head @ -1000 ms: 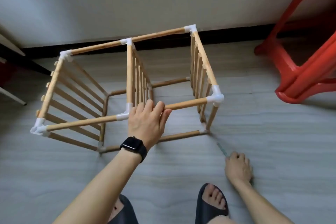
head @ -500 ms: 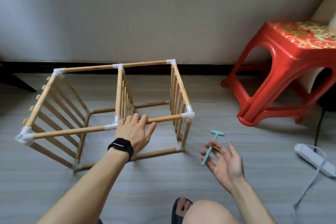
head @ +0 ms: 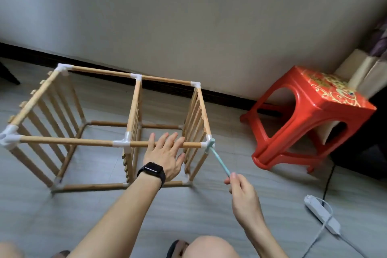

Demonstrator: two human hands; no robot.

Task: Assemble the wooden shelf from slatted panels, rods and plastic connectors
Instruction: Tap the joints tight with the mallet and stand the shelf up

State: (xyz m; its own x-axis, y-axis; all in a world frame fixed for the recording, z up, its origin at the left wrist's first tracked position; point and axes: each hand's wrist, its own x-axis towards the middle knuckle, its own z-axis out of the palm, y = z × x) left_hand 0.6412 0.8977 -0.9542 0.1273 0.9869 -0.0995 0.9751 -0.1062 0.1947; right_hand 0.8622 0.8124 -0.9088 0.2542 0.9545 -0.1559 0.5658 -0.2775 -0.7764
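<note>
shelf frame [head: 134, 109]: standing on the floor near the wall, slatted panels upright, rods plugged into white connectors
left hand [head: 165, 157]: lying flat across the front top rod [head: 69, 141], fingers spread
right hand [head: 243, 195]: pinching the handle end of a mint T-shaped tool [head: 219, 161]
tool head: sitting right at the front right corner connector [head: 204, 145], probably touching, kinda blurry
red stool [head: 314, 111]: standing well off to the right

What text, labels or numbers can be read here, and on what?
No text can be read.
Stool: gold ornament on top, too blurred to tell whether it holds characters.
Watch: screen dark, nothing displayed.
Power strip: no marking legible.
Shelf, hammer: no marks visible.
</note>
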